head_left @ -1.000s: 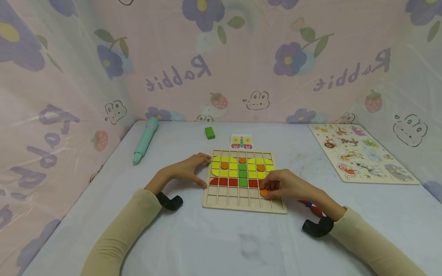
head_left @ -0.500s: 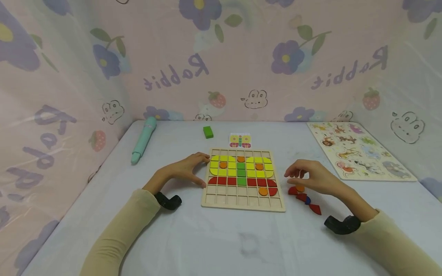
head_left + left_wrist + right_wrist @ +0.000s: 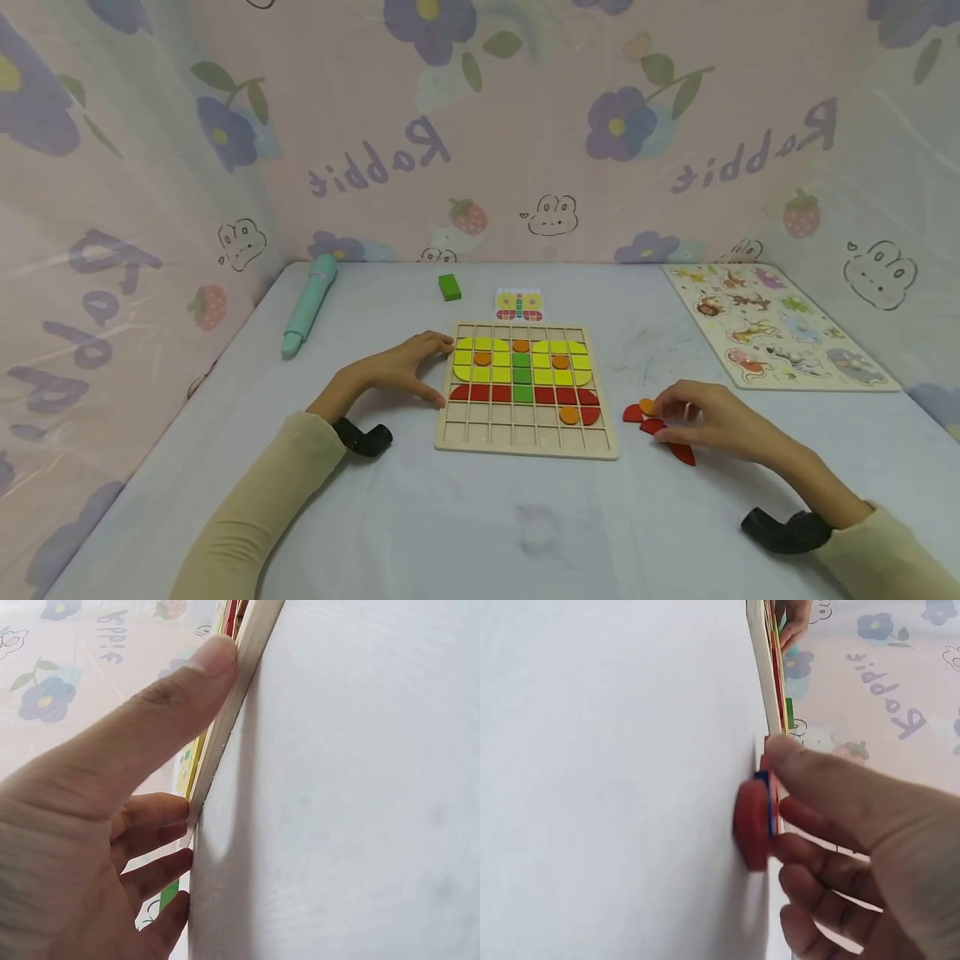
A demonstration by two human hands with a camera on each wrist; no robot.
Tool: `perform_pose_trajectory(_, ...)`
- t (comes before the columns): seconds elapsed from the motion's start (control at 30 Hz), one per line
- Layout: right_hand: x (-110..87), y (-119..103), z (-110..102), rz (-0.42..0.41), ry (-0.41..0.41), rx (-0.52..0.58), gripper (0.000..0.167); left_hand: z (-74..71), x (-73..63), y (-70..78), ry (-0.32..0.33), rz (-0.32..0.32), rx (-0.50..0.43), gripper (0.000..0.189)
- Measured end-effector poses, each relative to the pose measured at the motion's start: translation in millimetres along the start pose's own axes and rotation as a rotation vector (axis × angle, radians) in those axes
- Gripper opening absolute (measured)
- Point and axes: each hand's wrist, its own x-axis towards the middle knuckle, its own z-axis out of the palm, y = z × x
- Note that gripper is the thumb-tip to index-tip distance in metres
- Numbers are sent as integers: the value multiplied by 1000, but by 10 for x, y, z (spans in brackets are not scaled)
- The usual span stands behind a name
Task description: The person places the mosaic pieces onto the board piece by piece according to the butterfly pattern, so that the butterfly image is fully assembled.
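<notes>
A wooden grid board (image 3: 501, 435) carries yellow, green, red and orange pieces in a butterfly-like pattern. Thumb and fingertips of my left hand (image 3: 393, 367) touch the board's left edge, spread apart; the left wrist view shows the thumb (image 3: 214, 656) against its side. To the right of the board, my right hand (image 3: 705, 421) is over a small group of loose pieces: a red quarter-round piece (image 3: 633, 413), an orange disc (image 3: 646, 407) and other red pieces. A gap shows between its thumb and fingers. In the right wrist view, a blue piece (image 3: 761, 777) lies behind a red piece (image 3: 751, 825).
Behind the board lies a butterfly picture card (image 3: 519, 305), with a green block (image 3: 450, 287) to its left. A mint-coloured cylinder (image 3: 309, 308) lies at the back left. An animal puzzle board (image 3: 780, 333) is at the back right. Patterned cloth walls enclose the table.
My right hand has left an orange disc on the board's lower right and moved right, then down over the loose pieces. A red corner piece there came into view. My left hand stayed put.
</notes>
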Motion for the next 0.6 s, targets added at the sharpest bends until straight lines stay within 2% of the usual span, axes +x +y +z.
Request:
perform_pose_trajectory(0.2,26,-29,39,-19,-34,-23,25,3,10,-13,-3,-6,17,87)
perform_pose_trajectory(0.4,21,-18,0,-44,-44,11,30,5,18,-30,-2,-6,21,88)
perform_pose_trajectory(0.5,29,-14,-14,21,-50,-4,30,5,19,-41,-2,-2,22,87)
perform_pose_trajectory(0.6,56,-22,-5,147,-78,-28,38,7,17,-47,-3,-4,20,86)
